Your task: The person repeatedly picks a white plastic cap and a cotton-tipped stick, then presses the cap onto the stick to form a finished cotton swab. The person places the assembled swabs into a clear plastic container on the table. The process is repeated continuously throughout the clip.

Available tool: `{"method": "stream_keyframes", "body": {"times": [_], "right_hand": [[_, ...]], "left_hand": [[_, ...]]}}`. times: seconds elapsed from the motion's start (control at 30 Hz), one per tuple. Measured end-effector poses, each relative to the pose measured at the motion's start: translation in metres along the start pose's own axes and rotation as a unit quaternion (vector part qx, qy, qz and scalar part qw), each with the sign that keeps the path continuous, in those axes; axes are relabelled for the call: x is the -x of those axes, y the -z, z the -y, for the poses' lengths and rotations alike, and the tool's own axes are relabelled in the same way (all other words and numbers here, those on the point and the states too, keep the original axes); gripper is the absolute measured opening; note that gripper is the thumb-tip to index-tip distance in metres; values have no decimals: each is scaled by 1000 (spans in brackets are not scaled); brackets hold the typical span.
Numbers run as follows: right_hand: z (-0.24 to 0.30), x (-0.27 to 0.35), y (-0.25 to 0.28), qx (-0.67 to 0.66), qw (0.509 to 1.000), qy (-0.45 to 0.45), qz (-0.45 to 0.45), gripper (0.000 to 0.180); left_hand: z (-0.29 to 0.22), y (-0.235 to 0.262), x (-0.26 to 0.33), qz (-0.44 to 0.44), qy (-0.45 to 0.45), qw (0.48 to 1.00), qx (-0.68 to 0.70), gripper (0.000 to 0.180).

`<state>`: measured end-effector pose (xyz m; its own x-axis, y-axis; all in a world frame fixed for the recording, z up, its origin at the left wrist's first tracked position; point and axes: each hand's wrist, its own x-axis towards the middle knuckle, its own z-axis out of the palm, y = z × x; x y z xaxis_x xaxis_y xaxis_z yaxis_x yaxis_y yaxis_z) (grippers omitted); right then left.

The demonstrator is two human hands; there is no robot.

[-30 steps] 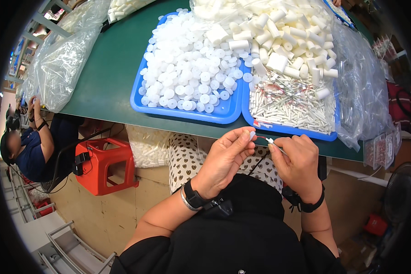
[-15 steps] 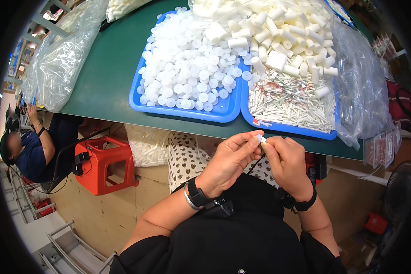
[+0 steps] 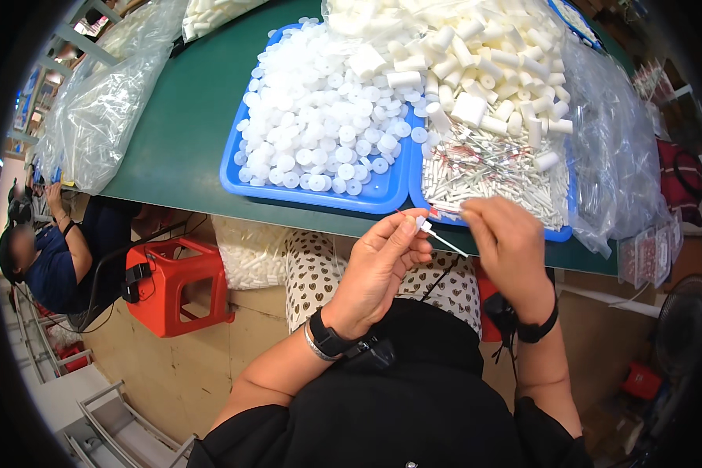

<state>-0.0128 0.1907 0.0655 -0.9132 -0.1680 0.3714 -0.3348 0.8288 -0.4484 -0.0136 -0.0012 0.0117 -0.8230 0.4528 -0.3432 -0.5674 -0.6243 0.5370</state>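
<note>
White rod juts from disc pinched in left hand; steady disc, avoid bending rod. Right hand curled near tray; cannot tell if gripping.

Green tabletop fills upper middle of frame, front edge bowed across centre. Directly on it: blue tray, upper centre; second blue tray close beside it, toward upper right, both near front edge. Crumpled clear bag at upper left; clear plastic sheeting along upper right. Tan floor at lower left carries red stool; bag of pale pieces beside stool seems to rest there too, base hard to see.
</note>
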Motion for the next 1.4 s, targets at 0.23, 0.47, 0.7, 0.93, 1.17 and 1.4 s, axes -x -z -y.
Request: {"method": "stream_keyframes", "body": {"times": [0.23,0.47,0.7,0.93,1.17,1.4], "right_hand": [[-32,-25,-11,148,977,130,83,8],[-37,-25,-5,64,988,125,57,7],[-15,-5,9,-105,994,5,32,9],[-11,3,13,-105,994,-13,6,10],[-14,8,12,-86,996,11,-21,12],[-14,15,13,-57,996,39,-57,14]], "left_hand": [[-6,-9,0,-3,10,1000,-7,37],[-15,-11,-5,-17,-27,999,-18,36],[-26,-19,-18,-29,-74,997,13,36],[-17,-20,-23,-30,-61,998,-5,35],[-15,-23,-22,-31,-71,997,-25,34],[-12,-25,-19,-33,-52,998,-12,37]]}}
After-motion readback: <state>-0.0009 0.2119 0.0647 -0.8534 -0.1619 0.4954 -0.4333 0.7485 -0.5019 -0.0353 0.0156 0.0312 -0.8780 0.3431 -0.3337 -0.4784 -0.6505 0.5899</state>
